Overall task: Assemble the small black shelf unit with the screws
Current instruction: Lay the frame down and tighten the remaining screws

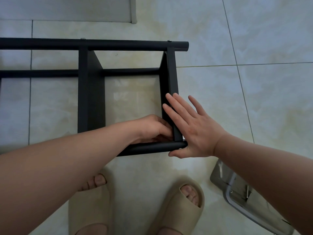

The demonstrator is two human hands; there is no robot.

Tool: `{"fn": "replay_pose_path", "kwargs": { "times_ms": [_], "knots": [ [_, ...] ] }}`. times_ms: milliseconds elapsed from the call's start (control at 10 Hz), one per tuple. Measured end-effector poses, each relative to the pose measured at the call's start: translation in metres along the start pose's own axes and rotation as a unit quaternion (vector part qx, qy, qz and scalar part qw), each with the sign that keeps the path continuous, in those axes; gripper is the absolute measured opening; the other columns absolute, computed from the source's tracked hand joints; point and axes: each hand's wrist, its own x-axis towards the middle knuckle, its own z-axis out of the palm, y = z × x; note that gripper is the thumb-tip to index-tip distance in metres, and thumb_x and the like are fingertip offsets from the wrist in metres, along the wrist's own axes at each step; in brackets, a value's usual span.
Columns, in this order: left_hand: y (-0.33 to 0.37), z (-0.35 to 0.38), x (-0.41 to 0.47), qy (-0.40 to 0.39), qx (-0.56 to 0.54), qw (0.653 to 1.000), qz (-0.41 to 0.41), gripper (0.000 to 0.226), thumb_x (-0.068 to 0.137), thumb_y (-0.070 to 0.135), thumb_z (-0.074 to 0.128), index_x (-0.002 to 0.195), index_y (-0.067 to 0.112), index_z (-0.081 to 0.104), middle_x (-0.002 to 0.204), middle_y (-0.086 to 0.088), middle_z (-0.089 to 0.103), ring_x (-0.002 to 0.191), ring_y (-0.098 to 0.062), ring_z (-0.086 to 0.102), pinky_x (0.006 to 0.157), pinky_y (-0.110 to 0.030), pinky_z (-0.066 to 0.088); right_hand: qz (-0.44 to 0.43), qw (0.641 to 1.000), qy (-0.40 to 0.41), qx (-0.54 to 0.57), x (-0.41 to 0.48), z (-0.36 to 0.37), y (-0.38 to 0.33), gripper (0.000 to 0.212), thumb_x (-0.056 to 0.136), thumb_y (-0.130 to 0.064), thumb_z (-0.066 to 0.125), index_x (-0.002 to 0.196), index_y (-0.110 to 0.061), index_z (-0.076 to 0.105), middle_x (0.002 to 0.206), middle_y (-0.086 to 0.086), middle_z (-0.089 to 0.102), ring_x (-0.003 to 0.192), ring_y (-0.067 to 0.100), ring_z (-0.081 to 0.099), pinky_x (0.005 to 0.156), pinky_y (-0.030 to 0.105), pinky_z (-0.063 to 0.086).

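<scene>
Found black shelf unit (91, 99) lying on tiled floor (237, 99), ahead of slippers (183, 209). Had right grip (194, 129) wide, fingers straight, flat against end panel (171, 73) and near tube (149, 148) end. Had left grip (152, 129) curled at inside corner; could not tell whether pinching anything.

a pale marbled tile floor (254, 39) is filling the view, thin grout lines crossing it; a grey panel (67, 9) is lying along the top edge, a paler strip (133, 10) running down its right end; two beige open-toe slippers are standing near the bottom edge, the left slipper (91, 209) and the right slipper (179, 207) set apart, bare toes showing at each opening; a shiny grey-and-clear object (225, 182) is lying on the tiles at the lower right, partly hidden, its kind being too unclear to tell
</scene>
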Motion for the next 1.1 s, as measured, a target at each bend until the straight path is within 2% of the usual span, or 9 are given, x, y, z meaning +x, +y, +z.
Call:
{"fn": "replay_pose_path", "kwargs": {
  "times_ms": [200,300,400,500,600,800,900,1100],
  "knots": [
    [-0.0010,-0.0007,0.0005,-0.008,-0.004,1.000,-0.008,0.028,0.082,-0.003,0.063,0.061,0.013,0.070,0.062,-0.007,0.065,0.056,-0.016,0.063,0.054,-0.021,0.048,0.002,1.000,0.004,0.007,0.0002,0.0002,-0.0006,0.119,0.077,-0.085,0.048,0.158,-0.002,0.025,0.167,0.019,0.013,0.156,0.033,0.011,0.120,0.060,0.022],
    [-0.0017,0.0008,-0.0005,0.016,0.029,0.999,0.000,0.004,0.077,0.009,0.067,0.073,0.008,0.069,0.068,-0.007,0.066,0.061,-0.017,0.062,0.057,-0.023,0.048,0.003,1.000,0.005,0.011,0.0005,-0.0002,-0.0007,0.118,0.077,-0.084,0.048,0.158,-0.001,0.027,0.167,0.019,0.014,0.156,0.033,0.012,0.120,0.060,0.023],
    [-0.0055,-0.0011,0.0026,0.031,0.005,0.999,0.009,0.012,0.086,0.003,0.061,0.078,0.005,0.069,0.072,-0.008,0.071,0.065,-0.017,0.068,0.060,-0.023,0.052,0.003,1.000,0.006,0.011,0.0005,-0.0001,-0.0005,0.118,0.077,-0.084,0.049,0.157,-0.001,0.028,0.167,0.019,0.014,0.156,0.034,0.012,0.119,0.061,0.024],
    [-0.0068,-0.0019,0.0016,0.025,0.009,1.000,0.015,0.021,0.086,0.000,0.060,0.070,0.010,0.069,0.066,-0.005,0.070,0.058,-0.012,0.066,0.053,-0.017,0.049,0.002,1.000,0.008,0.010,0.0004,0.0005,-0.0002,0.117,0.076,-0.084,0.050,0.157,-0.001,0.029,0.167,0.019,0.015,0.156,0.034,0.013,0.119,0.061,0.024],
    [-0.0055,-0.0005,0.0005,0.014,0.004,1.000,0.016,0.013,0.075,0.007,0.066,0.065,0.013,0.071,0.064,-0.005,0.068,0.056,-0.014,0.064,0.052,-0.019,0.048,0.003,1.000,0.009,0.011,0.0003,0.0011,-0.0003,0.117,0.076,-0.084,0.051,0.157,-0.002,0.030,0.167,0.018,0.015,0.156,0.033,0.013,0.119,0.061,0.024],
    [-0.0056,-0.0029,0.0014,-0.025,-0.039,0.999,0.005,0.024,0.075,0.001,0.064,0.057,0.015,0.072,0.058,-0.004,0.063,0.053,-0.014,0.063,0.052,-0.021,0.048,0.005,1.000,0.013,0.016,0.0002,0.0026,-0.0001,0.117,0.075,-0.084,0.053,0.157,-0.002,0.031,0.167,0.018,0.015,0.156,0.032,0.012,0.119,0.060,0.025],
    [-0.0069,-0.0042,0.0019,-0.031,-0.056,0.998,0.004,0.015,0.070,0.007,0.066,0.062,0.015,0.076,0.066,-0.007,0.069,0.063,-0.018,0.069,0.060,-0.025,0.053,0.005,1.000,0.009,0.014,0.0003,0.0022,0.0001,0.117,0.075,-0.084,0.051,0.157,-0.003,0.031,0.167,0.017,0.015,0.156,0.032,0.011,0.119,0.061,0.024],
    [-0.0084,-0.0040,0.0039,-0.019,-0.030,0.999,0.001,0.009,0.068,0.011,0.069,0.066,0.014,0.078,0.072,-0.010,0.071,0.067,-0.021,0.071,0.062,-0.026,0.053,0.007,1.000,0.004,0.016,0.0003,0.0018,-0.0004,0.117,0.075,-0.085,0.050,0.157,-0.003,0.030,0.168,0.017,0.014,0.156,0.032,0.011,0.119,0.061,0.024]
  ]
}}
